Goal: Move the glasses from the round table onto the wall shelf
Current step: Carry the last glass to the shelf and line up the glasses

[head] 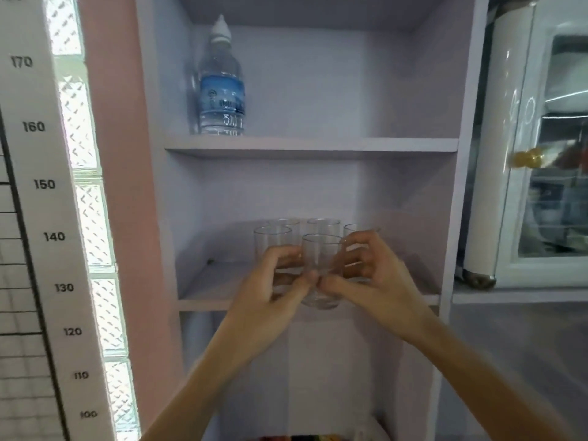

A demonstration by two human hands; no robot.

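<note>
— Where are the hands?
— Both bare forearms rise from the bottom edge to mid-frame; left hand [280, 278] and right hand [366, 275] meet there.
— Their fingers [353, 249]?
— Curled inward, thumb tips nearly touching.

The pale wall shelf [206, 291] carries five clear glasses [273, 241] clustered together.
</note>
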